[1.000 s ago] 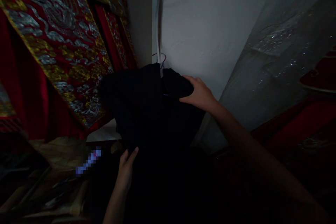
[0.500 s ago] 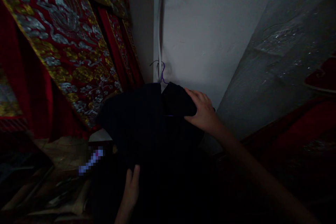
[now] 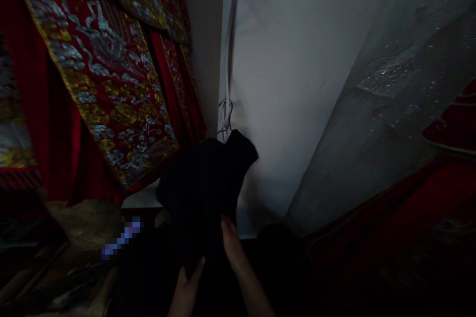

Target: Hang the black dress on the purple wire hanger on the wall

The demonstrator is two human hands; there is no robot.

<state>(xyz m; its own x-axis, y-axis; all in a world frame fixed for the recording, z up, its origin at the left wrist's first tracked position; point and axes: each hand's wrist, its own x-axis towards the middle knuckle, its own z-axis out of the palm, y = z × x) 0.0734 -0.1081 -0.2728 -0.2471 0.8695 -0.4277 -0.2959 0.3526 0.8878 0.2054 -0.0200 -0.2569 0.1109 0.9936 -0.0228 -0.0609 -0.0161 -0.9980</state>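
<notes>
and here's the dark garment (image 3: 210, 178), hanging by its purple hanger (image 3: 231, 109) from the white cord (image 3: 227, 59) against the wall (image 3: 282, 69)! 2 hands low on it, apart from each other: left hand (image 3: 186, 282) with thumb and finger spread, right hand (image 3: 232, 242) at the right edge; whether either grips, i can't tell. looks light, soft, floppy; the shoulders by the hanger should give the surest hold. embroidered red hanging (image 3: 111, 94) crowds the left, clutter (image 3: 67, 282) below, plastic sheeting (image 3: 372, 109) off right.
</notes>
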